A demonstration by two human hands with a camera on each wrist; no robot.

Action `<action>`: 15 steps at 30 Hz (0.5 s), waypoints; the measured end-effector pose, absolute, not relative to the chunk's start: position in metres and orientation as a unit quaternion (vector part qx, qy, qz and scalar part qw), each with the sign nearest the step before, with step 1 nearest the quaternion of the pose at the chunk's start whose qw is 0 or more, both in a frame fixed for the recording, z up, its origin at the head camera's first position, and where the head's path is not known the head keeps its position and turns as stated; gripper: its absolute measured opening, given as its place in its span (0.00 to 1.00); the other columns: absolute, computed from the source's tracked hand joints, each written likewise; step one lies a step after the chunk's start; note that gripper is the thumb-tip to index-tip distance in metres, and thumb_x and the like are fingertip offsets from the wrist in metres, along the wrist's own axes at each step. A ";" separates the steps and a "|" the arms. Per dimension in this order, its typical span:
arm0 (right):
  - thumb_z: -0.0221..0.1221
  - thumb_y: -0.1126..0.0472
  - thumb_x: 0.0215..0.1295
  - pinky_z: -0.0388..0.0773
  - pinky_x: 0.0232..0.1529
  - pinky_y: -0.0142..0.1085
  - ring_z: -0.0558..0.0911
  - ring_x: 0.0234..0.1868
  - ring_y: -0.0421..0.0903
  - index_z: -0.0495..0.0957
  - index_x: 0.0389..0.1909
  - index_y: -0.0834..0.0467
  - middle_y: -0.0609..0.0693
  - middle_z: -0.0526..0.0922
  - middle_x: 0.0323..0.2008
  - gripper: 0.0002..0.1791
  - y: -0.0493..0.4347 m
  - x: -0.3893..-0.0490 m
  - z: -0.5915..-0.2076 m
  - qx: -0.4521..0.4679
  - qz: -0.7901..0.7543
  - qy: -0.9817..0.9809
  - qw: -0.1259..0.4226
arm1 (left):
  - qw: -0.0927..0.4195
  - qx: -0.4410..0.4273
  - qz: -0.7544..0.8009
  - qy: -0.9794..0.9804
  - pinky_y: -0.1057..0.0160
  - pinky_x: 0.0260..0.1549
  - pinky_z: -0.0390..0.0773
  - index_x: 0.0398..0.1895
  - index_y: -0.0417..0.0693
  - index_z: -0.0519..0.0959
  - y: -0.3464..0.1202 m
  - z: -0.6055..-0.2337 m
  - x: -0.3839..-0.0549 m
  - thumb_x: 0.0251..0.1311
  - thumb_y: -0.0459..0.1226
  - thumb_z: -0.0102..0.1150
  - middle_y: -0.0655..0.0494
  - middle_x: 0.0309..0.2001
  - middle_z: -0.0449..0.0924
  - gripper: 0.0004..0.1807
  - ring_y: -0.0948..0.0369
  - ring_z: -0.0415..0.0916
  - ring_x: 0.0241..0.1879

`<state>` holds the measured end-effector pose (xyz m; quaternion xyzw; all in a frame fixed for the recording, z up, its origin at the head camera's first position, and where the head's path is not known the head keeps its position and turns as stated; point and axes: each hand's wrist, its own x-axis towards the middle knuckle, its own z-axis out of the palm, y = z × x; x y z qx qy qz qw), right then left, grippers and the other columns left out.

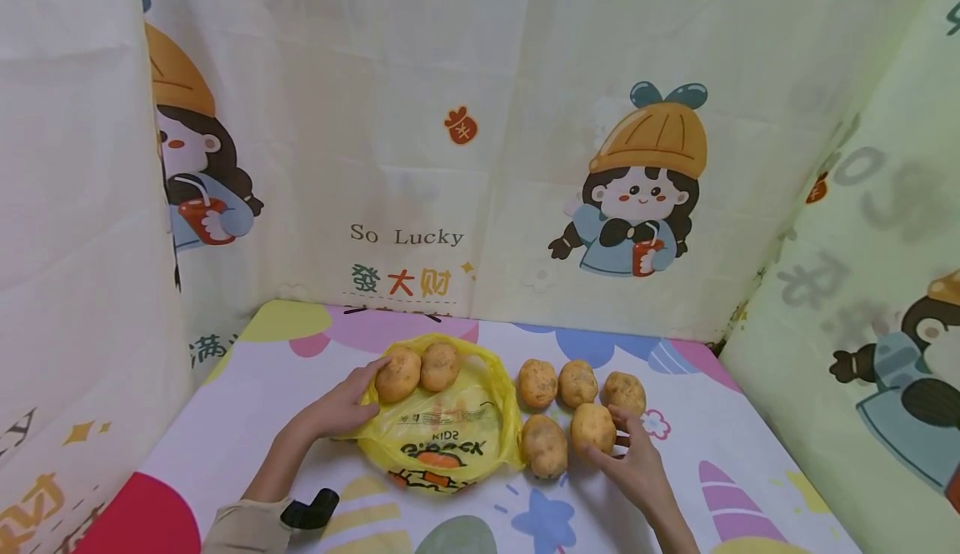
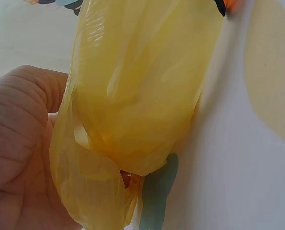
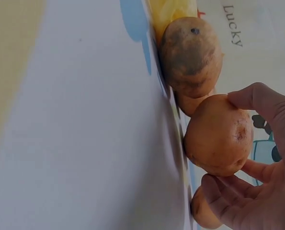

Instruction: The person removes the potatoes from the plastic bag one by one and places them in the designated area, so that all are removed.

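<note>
On my feed I see a beige sleeve [image 1: 247,527] on the left arm [image 1: 281,458], with a bent black piece [image 1: 313,509] beside it.

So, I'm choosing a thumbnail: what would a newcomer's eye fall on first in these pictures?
Probably the yellow plastic bag on the table, with two potatoes toward its far end and the left hand at its left edge. Just to its right lie five more potatoes, one held by the right hand. Behind, right of centre, an orange-hatted cartoon figure stands out on the pale backdrop.
</note>
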<state>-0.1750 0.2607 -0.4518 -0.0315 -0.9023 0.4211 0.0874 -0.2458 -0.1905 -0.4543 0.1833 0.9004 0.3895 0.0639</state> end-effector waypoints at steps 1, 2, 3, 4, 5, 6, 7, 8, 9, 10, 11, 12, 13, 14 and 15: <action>0.75 0.55 0.55 0.80 0.50 0.43 0.79 0.57 0.60 0.65 0.70 0.67 0.66 0.74 0.63 0.45 0.261 -0.175 -0.453 -0.032 0.419 -0.903 0.084 | 0.064 0.184 0.390 0.900 0.32 0.68 0.60 0.80 0.40 0.52 -0.190 -0.454 -0.246 0.62 0.28 0.53 0.28 0.72 0.58 0.42 0.36 0.59 0.71; 0.75 0.55 0.55 0.80 0.50 0.43 0.79 0.57 0.60 0.65 0.70 0.67 0.66 0.74 0.63 0.45 0.262 -0.175 -0.453 -0.030 0.417 -0.905 0.082 | 0.063 0.185 0.389 0.900 0.32 0.68 0.60 0.80 0.39 0.52 -0.190 -0.454 -0.246 0.62 0.28 0.53 0.27 0.72 0.58 0.42 0.36 0.59 0.71; 0.75 0.55 0.54 0.80 0.50 0.44 0.79 0.57 0.60 0.65 0.70 0.66 0.66 0.74 0.63 0.45 0.262 -0.176 -0.454 -0.031 0.415 -0.906 0.080 | 0.063 0.185 0.390 0.900 0.32 0.68 0.60 0.80 0.39 0.52 -0.190 -0.454 -0.246 0.62 0.28 0.53 0.27 0.72 0.58 0.42 0.35 0.59 0.72; 0.75 0.56 0.54 0.80 0.50 0.44 0.79 0.56 0.60 0.65 0.70 0.67 0.66 0.75 0.62 0.45 0.263 -0.176 -0.454 -0.028 0.414 -0.906 0.079 | 0.063 0.186 0.390 0.900 0.32 0.68 0.60 0.80 0.39 0.52 -0.191 -0.454 -0.246 0.62 0.28 0.53 0.27 0.72 0.58 0.42 0.35 0.58 0.72; 0.75 0.56 0.54 0.80 0.50 0.45 0.79 0.56 0.60 0.65 0.69 0.67 0.66 0.75 0.62 0.45 0.263 -0.176 -0.455 -0.028 0.415 -0.906 0.078 | 0.062 0.186 0.390 0.900 0.32 0.68 0.60 0.80 0.39 0.53 -0.190 -0.454 -0.246 0.62 0.28 0.54 0.27 0.72 0.58 0.42 0.35 0.58 0.72; 0.75 0.57 0.54 0.80 0.49 0.45 0.80 0.55 0.60 0.65 0.69 0.67 0.67 0.75 0.61 0.45 0.263 -0.176 -0.455 -0.025 0.416 -0.906 0.077 | 0.062 0.186 0.390 0.900 0.32 0.68 0.60 0.80 0.39 0.53 -0.191 -0.454 -0.246 0.62 0.28 0.54 0.28 0.72 0.58 0.42 0.35 0.58 0.72; 0.76 0.57 0.54 0.80 0.49 0.45 0.80 0.55 0.60 0.65 0.69 0.67 0.67 0.76 0.61 0.45 0.263 -0.177 -0.456 -0.024 0.415 -0.906 0.076 | 0.061 0.186 0.391 0.899 0.32 0.68 0.59 0.80 0.40 0.53 -0.191 -0.455 -0.246 0.62 0.28 0.54 0.28 0.72 0.58 0.42 0.35 0.58 0.72; 0.76 0.58 0.53 0.80 0.49 0.45 0.80 0.54 0.60 0.66 0.69 0.67 0.67 0.76 0.60 0.45 0.263 -0.177 -0.456 -0.023 0.415 -0.906 0.076 | 0.061 0.186 0.391 0.899 0.32 0.68 0.59 0.80 0.40 0.53 -0.191 -0.455 -0.246 0.62 0.28 0.54 0.28 0.73 0.58 0.42 0.35 0.57 0.72; 0.76 0.58 0.53 0.80 0.49 0.45 0.81 0.53 0.60 0.66 0.69 0.67 0.67 0.77 0.59 0.45 0.263 -0.177 -0.457 -0.023 0.416 -0.906 0.076 | 0.061 0.186 0.391 0.899 0.32 0.68 0.59 0.80 0.40 0.53 -0.191 -0.455 -0.246 0.61 0.28 0.54 0.28 0.73 0.57 0.42 0.35 0.57 0.72; 0.76 0.58 0.53 0.80 0.49 0.45 0.81 0.53 0.60 0.66 0.69 0.67 0.67 0.77 0.59 0.44 0.264 -0.177 -0.457 -0.023 0.417 -0.906 0.075 | 0.061 0.185 0.391 0.899 0.32 0.68 0.59 0.80 0.40 0.53 -0.191 -0.455 -0.246 0.61 0.28 0.54 0.28 0.73 0.57 0.42 0.35 0.57 0.72; 0.76 0.59 0.53 0.80 0.49 0.45 0.81 0.53 0.59 0.66 0.69 0.67 0.67 0.77 0.59 0.44 0.264 -0.178 -0.458 -0.022 0.417 -0.906 0.075 | 0.061 0.186 0.391 0.899 0.32 0.68 0.59 0.80 0.40 0.53 -0.191 -0.455 -0.246 0.61 0.28 0.54 0.28 0.73 0.57 0.42 0.35 0.57 0.72; 0.76 0.59 0.53 0.80 0.49 0.46 0.81 0.53 0.59 0.66 0.69 0.67 0.67 0.77 0.59 0.45 0.263 -0.178 -0.458 -0.022 0.417 -0.906 0.075 | 0.061 0.186 0.392 0.899 0.32 0.68 0.59 0.80 0.40 0.53 -0.191 -0.455 -0.246 0.61 0.28 0.54 0.28 0.73 0.57 0.42 0.35 0.57 0.73; 0.76 0.59 0.52 0.80 0.49 0.46 0.81 0.53 0.59 0.66 0.69 0.67 0.67 0.78 0.58 0.45 0.263 -0.178 -0.459 -0.021 0.416 -0.906 0.075 | 0.061 0.186 0.391 0.899 0.32 0.68 0.59 0.80 0.40 0.53 -0.191 -0.455 -0.246 0.61 0.28 0.54 0.28 0.73 0.57 0.42 0.35 0.57 0.73; 0.76 0.59 0.52 0.80 0.49 0.46 0.81 0.53 0.60 0.66 0.69 0.67 0.67 0.78 0.58 0.45 0.263 -0.178 -0.459 -0.021 0.415 -0.906 0.075 | 0.060 0.186 0.391 0.899 0.32 0.68 0.59 0.80 0.40 0.53 -0.191 -0.455 -0.246 0.61 0.28 0.54 0.28 0.73 0.57 0.42 0.35 0.57 0.73; 0.76 0.59 0.52 0.80 0.49 0.46 0.81 0.53 0.60 0.66 0.69 0.68 0.67 0.78 0.58 0.45 0.263 -0.178 -0.459 -0.021 0.414 -0.907 0.074 | 0.059 0.187 0.390 0.900 0.32 0.68 0.59 0.80 0.40 0.53 -0.191 -0.455 -0.246 0.61 0.28 0.54 0.28 0.73 0.57 0.42 0.35 0.57 0.73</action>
